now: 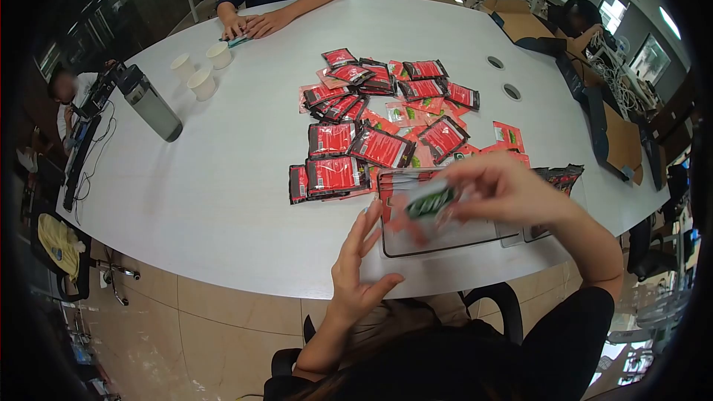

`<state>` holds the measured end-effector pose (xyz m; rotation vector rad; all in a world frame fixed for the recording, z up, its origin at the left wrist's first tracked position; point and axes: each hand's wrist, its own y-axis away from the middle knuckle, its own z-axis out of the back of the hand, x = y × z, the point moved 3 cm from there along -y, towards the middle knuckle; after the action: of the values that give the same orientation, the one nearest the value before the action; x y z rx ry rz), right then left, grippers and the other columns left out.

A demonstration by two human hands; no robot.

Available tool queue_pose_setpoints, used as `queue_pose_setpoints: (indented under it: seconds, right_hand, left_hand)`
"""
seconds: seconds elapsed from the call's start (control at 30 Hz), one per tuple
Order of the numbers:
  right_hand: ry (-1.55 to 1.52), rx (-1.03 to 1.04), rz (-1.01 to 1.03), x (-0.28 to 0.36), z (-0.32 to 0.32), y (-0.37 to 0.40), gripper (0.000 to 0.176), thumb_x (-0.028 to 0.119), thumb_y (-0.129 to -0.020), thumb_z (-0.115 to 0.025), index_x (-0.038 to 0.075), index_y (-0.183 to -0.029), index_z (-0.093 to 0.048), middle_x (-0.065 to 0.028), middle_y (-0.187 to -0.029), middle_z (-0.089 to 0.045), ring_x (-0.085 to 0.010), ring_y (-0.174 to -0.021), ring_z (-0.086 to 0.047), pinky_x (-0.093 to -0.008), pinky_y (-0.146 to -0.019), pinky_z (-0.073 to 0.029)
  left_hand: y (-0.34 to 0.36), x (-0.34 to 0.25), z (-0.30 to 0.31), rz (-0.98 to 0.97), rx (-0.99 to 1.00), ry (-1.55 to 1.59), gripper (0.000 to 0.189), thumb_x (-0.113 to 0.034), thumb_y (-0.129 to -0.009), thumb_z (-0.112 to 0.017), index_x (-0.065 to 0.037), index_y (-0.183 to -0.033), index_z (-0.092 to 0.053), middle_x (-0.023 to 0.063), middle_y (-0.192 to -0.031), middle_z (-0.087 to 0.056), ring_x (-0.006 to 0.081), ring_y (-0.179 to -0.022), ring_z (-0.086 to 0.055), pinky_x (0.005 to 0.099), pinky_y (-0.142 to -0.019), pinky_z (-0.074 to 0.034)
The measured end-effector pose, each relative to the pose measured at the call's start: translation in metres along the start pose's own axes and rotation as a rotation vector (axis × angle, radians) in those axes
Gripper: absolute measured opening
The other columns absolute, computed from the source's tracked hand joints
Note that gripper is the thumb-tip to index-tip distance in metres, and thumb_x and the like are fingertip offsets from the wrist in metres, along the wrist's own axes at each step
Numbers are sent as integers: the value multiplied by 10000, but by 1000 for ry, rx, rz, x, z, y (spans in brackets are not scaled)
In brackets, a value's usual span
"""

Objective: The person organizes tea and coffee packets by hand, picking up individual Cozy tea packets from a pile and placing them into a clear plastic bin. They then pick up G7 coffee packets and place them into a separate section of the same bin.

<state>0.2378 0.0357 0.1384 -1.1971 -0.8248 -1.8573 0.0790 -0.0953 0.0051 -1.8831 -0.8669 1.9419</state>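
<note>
My right hand [499, 191] pinches a small packet [432, 203] with a dark green patch and pale, reddish parts, smeared by motion. It hangs over a clear plastic box with a dark rim [416, 253]. Several upright packets [410, 180] stand along the back of that box. By the box's left edge, my left hand [359, 271] holds nothing, its thumb apart from its fingers. Beyond the box lies a loose pile of red and black packets [382, 145], mixed with lighter red and green packets [405, 114].
A grey bottle [151, 104] and three paper cups [201, 85] stand on the left of the white table [223, 178]. Across the table are another person's hands [256, 25]. Open cardboard boxes [620, 137] line the right side, beyond two round table holes [512, 92].
</note>
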Motion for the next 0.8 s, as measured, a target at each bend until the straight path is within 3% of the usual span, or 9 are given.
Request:
queue_pose_setpoints:
  seconds: [0.1,0.17,0.2,0.3,0.43,0.5,0.57,0.67,0.8]
  right_hand:
    - [60,182,51,-4,-40,-4,343,41,-840,-678,41,-1172,-590,-56,-1018,-651,-138,-948,-634,-257,-769,-549]
    - [73,92,127,1,-53,-11,307,62,-833,-692,45,-1126,-601,-50,-1013,-650,-148,-928,-638,-269,-773,-552]
    - [78,46,165,3,-56,-13,290,73,-830,-699,47,-1104,-606,-48,-1011,-649,-153,-917,-640,-275,-775,-554]
    - [118,63,226,10,-49,-23,265,50,-812,-713,85,-1064,-639,-30,-1014,-649,-120,-961,-633,-274,-762,-542]
    - [323,-59,267,5,-10,-61,170,158,-881,-647,83,-1034,-643,-44,-1035,-654,-176,-925,-637,-352,-755,-504]
    - [832,-251,409,-29,20,-86,230,160,-894,-606,89,-1111,-630,-77,-1059,-651,-259,-961,-628,-374,-797,-503]
    - [1095,-299,354,-63,42,-106,298,113,-850,-596,40,-1139,-593,-124,-1070,-645,-297,-987,-621,-399,-805,-516]
    - [1287,-84,270,-94,55,-130,380,131,-817,-623,25,-1178,-568,-145,-1041,-648,-302,-984,-630,-419,-790,-525]
    - [1360,20,2,-99,55,-157,421,137,-802,-638,52,-1204,-546,-166,-856,-657,-319,-824,-654,-424,-702,-526]
  left_hand:
    - [7,3,1,-52,10,-8,807,-149,-811,-733,55,-1428,-255,302,-1355,-445,366,-1207,-525,384,-988,-429]
    - [31,14,8,-65,-36,-80,757,-105,-827,-707,74,-1419,-270,303,-1294,-510,344,-1142,-585,362,-950,-457]
    - [16,2,4,-55,-95,-35,571,-35,-848,-651,122,-1333,-397,307,-1181,-585,314,-1024,-653,341,-876,-503]
    - [21,-1,7,-58,-220,-164,414,16,-852,-610,154,-1227,-499,300,-1088,-630,294,-946,-681,328,-817,-535]
    - [27,2,8,-59,-357,-134,317,52,-834,-613,158,-1127,-555,266,-1032,-659,285,-887,-694,319,-791,-549]
    - [26,2,10,-78,-343,-164,281,80,-813,-624,151,-1080,-574,256,-1017,-665,277,-853,-701,309,-765,-556]
    - [24,2,7,-173,-361,-113,271,86,-789,-656,136,-1043,-577,252,-997,-669,268,-836,-704,309,-745,-563]
    - [24,-1,8,-205,-351,-129,306,84,-758,-698,108,-1037,-574,246,-965,-677,261,-830,-705,310,-727,-569]
    - [18,-8,9,-201,-332,-144,354,86,-749,-713,84,-1070,-563,233,-926,-687,266,-850,-702,318,-736,-573]
